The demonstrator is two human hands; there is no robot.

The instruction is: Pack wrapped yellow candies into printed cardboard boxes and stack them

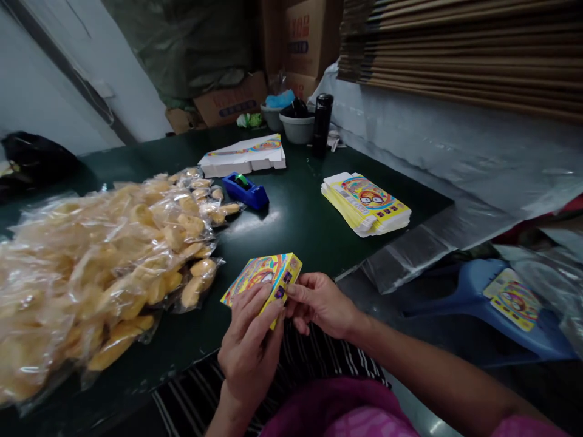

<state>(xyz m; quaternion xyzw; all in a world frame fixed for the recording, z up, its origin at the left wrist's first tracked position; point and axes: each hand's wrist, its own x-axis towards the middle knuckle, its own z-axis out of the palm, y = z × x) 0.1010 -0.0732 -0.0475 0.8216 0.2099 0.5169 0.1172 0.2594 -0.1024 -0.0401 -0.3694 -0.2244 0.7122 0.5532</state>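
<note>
A small yellow printed cardboard box (259, 271) is tilted over the front edge of the table, between my hands. My left hand (252, 334) grips it from the near side, fingers lying over its printed face. At the box's right side, my right hand (321, 301) pinches the edge with thumb and fingers; some fingertips are hidden behind it. To the right lies a stack of flattened printed boxes (367, 203). A large heap of clear bags with tan, rounded pieces (132, 255) covers the table's left side.
A blue tape dispenser (246, 190) stands beyond the box, near a pile of white cartons (246, 155). Grey bowls (298, 128) and a black bottle (323, 124) are at the back. A blue plastic stool (478, 303) is at right, below stacked cardboard sheets (464, 54).
</note>
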